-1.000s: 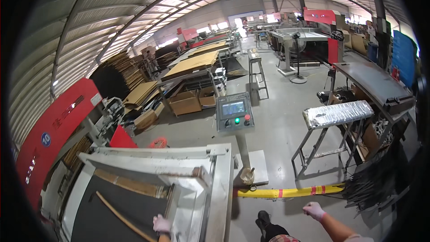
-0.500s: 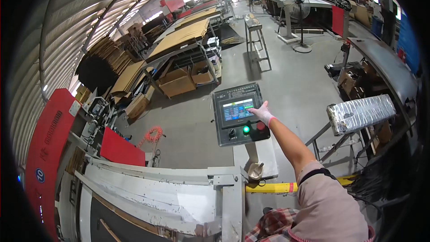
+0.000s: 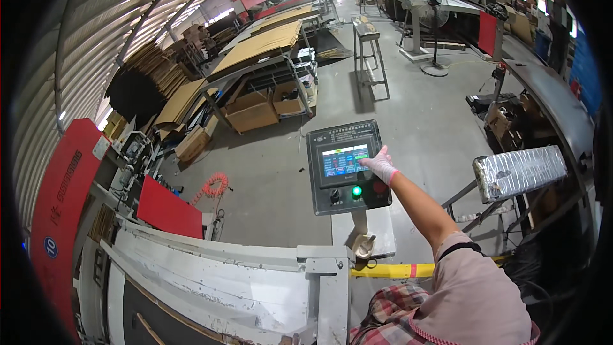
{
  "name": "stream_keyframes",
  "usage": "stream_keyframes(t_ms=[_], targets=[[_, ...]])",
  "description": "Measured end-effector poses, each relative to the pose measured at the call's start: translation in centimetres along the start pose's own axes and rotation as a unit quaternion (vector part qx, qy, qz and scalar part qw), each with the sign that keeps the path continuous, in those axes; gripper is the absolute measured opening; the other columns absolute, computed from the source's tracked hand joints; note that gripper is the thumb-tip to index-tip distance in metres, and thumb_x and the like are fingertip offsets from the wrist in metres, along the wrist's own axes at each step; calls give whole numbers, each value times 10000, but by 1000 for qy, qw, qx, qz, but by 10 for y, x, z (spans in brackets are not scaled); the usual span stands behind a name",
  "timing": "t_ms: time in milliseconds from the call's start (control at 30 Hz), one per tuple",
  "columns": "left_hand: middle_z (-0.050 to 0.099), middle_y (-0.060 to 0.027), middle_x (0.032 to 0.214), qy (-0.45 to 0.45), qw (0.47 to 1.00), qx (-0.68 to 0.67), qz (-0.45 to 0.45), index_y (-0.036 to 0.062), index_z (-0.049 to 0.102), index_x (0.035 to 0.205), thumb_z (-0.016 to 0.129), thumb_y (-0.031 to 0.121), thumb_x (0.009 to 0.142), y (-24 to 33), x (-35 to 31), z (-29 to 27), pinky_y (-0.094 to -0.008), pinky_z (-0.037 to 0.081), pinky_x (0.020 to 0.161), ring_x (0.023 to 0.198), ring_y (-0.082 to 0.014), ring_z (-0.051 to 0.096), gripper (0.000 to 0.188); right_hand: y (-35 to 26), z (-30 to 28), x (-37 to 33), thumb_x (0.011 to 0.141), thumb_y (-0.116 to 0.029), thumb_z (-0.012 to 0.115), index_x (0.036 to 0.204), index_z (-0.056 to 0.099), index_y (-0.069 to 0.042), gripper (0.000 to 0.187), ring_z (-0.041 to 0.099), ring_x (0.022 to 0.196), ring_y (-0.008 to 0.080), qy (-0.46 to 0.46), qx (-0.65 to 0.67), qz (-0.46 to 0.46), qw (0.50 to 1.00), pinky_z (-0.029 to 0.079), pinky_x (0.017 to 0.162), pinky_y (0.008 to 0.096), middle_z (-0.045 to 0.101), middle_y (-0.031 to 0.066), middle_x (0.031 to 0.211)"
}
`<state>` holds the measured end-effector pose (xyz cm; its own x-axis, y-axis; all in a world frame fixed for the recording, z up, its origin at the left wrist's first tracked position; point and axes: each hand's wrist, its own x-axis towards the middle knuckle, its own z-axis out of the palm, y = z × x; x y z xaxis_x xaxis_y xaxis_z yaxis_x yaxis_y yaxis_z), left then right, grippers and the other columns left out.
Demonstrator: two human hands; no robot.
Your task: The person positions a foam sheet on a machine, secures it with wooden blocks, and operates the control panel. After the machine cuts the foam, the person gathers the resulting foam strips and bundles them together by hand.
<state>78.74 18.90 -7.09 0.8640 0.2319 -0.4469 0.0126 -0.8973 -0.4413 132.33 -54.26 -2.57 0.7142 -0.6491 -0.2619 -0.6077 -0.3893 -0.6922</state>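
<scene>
Control panel [image 3: 348,176] stands on post [image 3: 360,220]; its screen [image 3: 341,161] under right hand's [image 3: 382,167] index fingertip, thumb spread wide, contact unclear. Cardboard box [image 3: 290,107] beyond, dark items inside. Versus one second ago: right hand raised to screen, left hand out of view.

You stand in a factory workshop, as the ribbed metal roof [image 3: 96,35], push-button control panel [image 3: 345,169], red machine housing [image 3: 62,201] and stacked brown sheets [image 3: 153,73] show.
</scene>
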Motion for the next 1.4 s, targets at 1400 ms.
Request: stream_keyframes(t_ms=[1400], targets=[[377,-227,1333,-28,952,-303,-31,52,364,1374,566,105,759,31,-20,-102,-391,376,1023,1269,-381,364,650,1,-3,-305,751,-53,653,1347,395,-16,651,359,1293,257,-89,235,-504,826,284,1071,361,421,133,1349]])
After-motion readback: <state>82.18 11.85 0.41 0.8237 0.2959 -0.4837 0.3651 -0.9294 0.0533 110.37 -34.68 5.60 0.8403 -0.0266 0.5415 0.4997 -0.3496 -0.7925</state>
